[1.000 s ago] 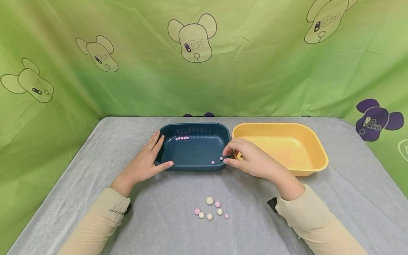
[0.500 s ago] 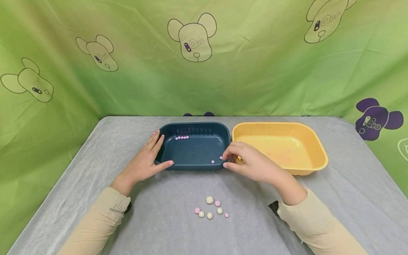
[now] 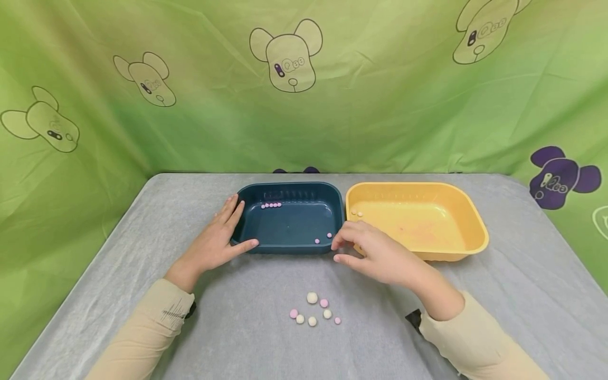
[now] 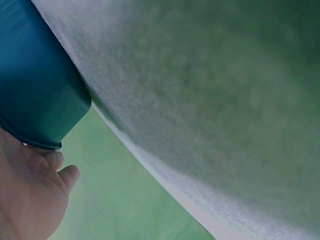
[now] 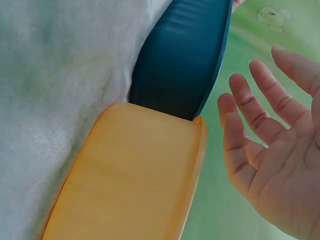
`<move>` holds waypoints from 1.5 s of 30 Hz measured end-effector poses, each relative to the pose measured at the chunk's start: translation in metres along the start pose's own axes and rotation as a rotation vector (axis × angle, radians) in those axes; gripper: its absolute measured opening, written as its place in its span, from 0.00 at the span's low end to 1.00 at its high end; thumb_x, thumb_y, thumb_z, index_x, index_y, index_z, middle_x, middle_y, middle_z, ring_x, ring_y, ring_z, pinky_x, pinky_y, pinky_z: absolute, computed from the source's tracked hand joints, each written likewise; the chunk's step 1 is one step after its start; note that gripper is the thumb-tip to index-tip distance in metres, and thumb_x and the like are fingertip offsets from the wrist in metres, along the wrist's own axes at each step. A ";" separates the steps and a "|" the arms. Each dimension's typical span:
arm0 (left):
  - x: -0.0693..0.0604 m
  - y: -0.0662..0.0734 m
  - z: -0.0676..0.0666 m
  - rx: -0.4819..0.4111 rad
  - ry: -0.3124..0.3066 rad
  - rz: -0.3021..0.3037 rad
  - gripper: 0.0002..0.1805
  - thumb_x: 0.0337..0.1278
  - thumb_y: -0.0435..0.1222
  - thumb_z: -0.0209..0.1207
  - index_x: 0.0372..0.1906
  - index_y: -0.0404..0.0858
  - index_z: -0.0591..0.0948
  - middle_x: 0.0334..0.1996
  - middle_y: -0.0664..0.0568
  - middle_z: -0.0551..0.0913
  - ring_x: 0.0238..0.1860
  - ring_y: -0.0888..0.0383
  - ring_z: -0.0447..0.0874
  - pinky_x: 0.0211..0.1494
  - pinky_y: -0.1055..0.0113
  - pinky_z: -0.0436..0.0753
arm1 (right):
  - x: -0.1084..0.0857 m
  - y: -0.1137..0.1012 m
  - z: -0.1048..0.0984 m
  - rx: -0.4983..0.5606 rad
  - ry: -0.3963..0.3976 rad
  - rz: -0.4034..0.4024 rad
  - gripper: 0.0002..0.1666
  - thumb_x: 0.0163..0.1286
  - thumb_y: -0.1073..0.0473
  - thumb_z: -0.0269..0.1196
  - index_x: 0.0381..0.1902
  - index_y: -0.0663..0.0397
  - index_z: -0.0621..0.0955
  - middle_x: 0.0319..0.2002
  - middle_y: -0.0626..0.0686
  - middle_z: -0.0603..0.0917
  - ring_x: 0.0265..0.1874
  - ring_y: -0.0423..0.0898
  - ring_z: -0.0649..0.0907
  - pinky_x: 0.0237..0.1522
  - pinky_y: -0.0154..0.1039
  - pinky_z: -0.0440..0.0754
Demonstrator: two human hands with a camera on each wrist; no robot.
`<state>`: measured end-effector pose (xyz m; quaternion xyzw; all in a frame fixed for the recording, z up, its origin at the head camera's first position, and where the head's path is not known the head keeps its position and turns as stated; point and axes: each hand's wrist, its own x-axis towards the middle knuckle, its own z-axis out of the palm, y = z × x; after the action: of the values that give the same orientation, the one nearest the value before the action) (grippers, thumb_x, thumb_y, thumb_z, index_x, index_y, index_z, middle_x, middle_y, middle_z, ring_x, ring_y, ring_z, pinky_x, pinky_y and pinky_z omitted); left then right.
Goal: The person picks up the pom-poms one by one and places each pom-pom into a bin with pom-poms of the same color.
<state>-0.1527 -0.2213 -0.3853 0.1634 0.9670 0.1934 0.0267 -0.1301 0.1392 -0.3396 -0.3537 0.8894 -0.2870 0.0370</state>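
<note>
My left hand [image 3: 214, 240] rests on the left end of a dark blue basin [image 3: 285, 249], fingers spread along its rim and thumb on the front edge. Over the adjoining front corners of this basin and a yellow basin [image 3: 467, 252] hovers my right hand [image 3: 375, 250]. Its fingers are loosely bent, with nothing between them in the right wrist view. Inside the blue basin, a row of small pink balls [image 3: 271, 205] lies at the back left. Two more lie at the front right, one pink ball [image 3: 329, 235] nearest my right fingers. Two pale balls [image 3: 360, 214] sit in the yellow basin's left end.
On the grey tablecloth [image 3: 247, 338] in front of the basins lies a loose group of white balls [image 3: 312, 298] and pink balls [image 3: 294, 314] of differing sizes. A green printed curtain [image 3: 214, 132] hangs behind the table.
My right hand has drawn back toward me, off the pink ball at the blue basin's front right, its fingers spreading a little. Two pale balls in the yellow basin are now uncovered. The left hand stays put.
</note>
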 end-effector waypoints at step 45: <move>-0.001 -0.001 0.000 0.001 0.003 0.002 0.56 0.61 0.68 0.53 0.81 0.42 0.43 0.81 0.51 0.31 0.82 0.48 0.33 0.80 0.41 0.49 | -0.021 0.001 0.032 -0.008 -0.112 -0.048 0.04 0.67 0.56 0.67 0.39 0.45 0.83 0.38 0.42 0.80 0.40 0.40 0.77 0.45 0.36 0.78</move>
<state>-0.1523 -0.2219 -0.3857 0.1639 0.9670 0.1934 0.0250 -0.1058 0.1378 -0.3695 -0.3905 0.8784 -0.2642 0.0784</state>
